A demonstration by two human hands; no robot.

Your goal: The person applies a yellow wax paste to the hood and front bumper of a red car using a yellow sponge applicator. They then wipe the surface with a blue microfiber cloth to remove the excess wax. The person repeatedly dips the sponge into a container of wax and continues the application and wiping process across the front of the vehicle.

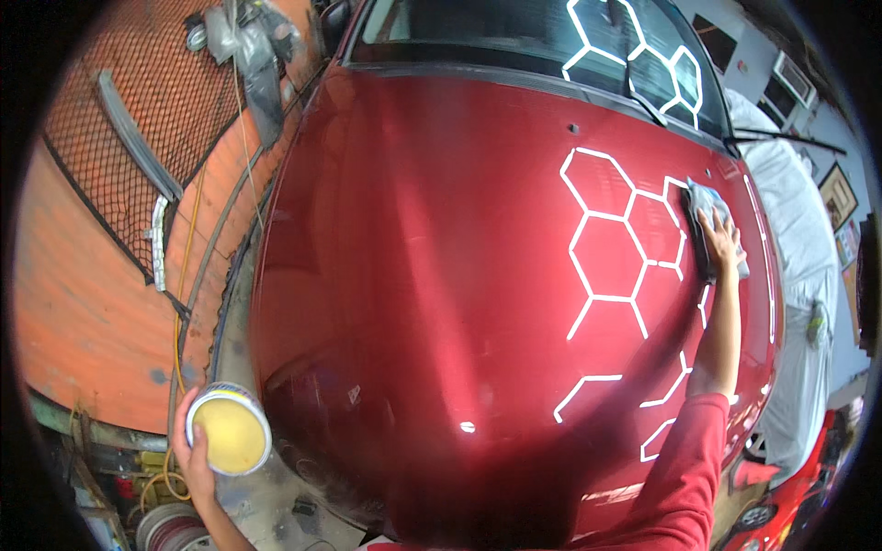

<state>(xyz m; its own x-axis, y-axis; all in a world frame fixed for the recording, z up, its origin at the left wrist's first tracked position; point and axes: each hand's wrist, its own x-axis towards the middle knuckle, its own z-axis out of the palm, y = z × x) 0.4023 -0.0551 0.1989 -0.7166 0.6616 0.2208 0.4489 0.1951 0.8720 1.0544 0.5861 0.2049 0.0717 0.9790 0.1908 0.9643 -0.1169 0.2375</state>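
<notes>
My left hand point(195, 450) grips the side of a round, open tub point(266, 432) at the lower left, beside the car. Pale yellow paste point(231, 436) shows inside it. My right arm reaches far over the dark red car hood point(413, 239). Near the hood's right edge, below the windshield, my right hand point(721, 241) presses a crumpled light blue-grey cloth point(709, 197) against the paint. Its fingers lie spread over the cloth, which hides the paint under it. White hexagon light reflections point(606, 220) shine on the hood near the cloth.
The windshield point(514, 37) with its wiper point(648, 101) borders the hood at the back. An orange panel with black netting point(156, 119) stands on the left. A covered vehicle point(790, 211) is on the right, with a bright red car point(781, 500) nearer. A yellow hose point(181, 321) hangs at left.
</notes>
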